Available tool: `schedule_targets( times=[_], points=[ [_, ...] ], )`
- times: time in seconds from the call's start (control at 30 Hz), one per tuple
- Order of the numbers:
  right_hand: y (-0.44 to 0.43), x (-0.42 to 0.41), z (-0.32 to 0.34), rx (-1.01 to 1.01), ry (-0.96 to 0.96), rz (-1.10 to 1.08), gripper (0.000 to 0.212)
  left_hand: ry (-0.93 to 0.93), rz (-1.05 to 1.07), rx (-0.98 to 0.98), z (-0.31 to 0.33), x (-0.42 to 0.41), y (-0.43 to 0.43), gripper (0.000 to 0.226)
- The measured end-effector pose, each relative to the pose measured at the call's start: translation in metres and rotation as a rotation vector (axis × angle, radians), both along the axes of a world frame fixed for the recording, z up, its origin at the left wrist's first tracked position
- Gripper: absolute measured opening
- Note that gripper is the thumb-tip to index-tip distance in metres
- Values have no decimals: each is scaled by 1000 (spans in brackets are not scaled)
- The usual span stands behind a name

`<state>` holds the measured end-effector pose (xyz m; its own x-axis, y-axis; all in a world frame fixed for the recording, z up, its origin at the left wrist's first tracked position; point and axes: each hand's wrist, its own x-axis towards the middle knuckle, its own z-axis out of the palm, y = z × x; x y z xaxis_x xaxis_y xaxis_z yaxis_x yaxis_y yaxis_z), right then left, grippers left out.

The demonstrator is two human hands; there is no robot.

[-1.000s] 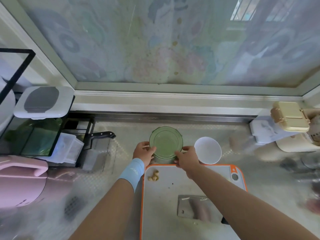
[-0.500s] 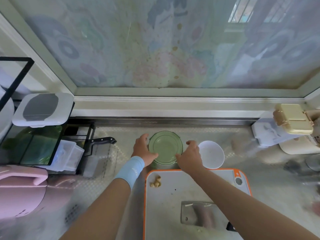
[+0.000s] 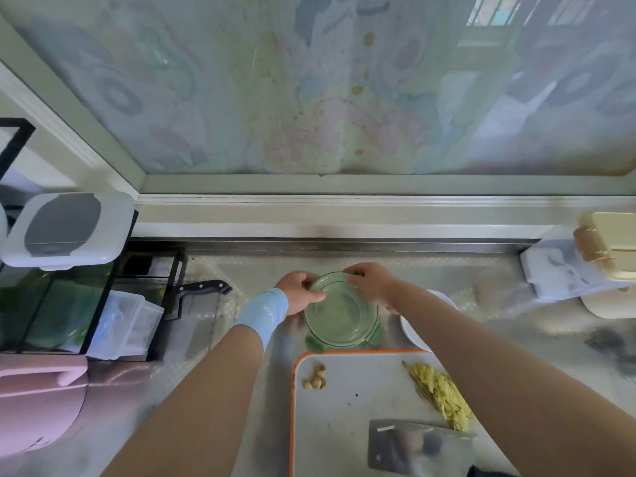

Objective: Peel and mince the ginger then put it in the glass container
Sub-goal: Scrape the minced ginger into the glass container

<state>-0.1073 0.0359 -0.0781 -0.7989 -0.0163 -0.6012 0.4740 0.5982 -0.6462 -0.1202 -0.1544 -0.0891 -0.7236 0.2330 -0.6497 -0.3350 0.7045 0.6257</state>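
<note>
The left hand (image 3: 297,291) and right hand (image 3: 371,283) are bare, forearms too; a pale blue wristband (image 3: 263,313) with a faint white mark circles the left wrist, left of centre.

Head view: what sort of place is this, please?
Probably a home kitchen counter: a cutting board holds cut ginger and a cleaver, and a container stands behind it.
</note>
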Motion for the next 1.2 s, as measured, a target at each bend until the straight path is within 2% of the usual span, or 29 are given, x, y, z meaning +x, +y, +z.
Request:
schedule_targets(
  times=[0.1,0.2,0.37,0.67,0.8,0.93,1.07,1.17,1.2],
  points=[
    [5,-4,-2,-28,-37,11,25,-58,20,42,-5,-3,-2,36],
    [9,-11,-3,0,-91,72,30,41,63,50,-8,-8,1,41],
    [10,-19,0,92,-25,151,36,60,63,31,-5,-8,-2,46],
    [24,6,11,194,80,-36,23,175,48,-102,1,18,12,45],
    [27,12,18,227,112,-71,33,200,-19,-159,15,19,19,47],
    [26,15,27,230,155,-83,39,204,-3,-117,25,22,26,41],
    [21,14,44,109,135,-54,30,227,63,-52,40,22,21,32],
    [13,9,67,-58,148,-101,4,239,122,89,63,21,7,27],
    [8,8,76,-105,148,-107,7,287,156,136,72,22,0,25]
  ],
)
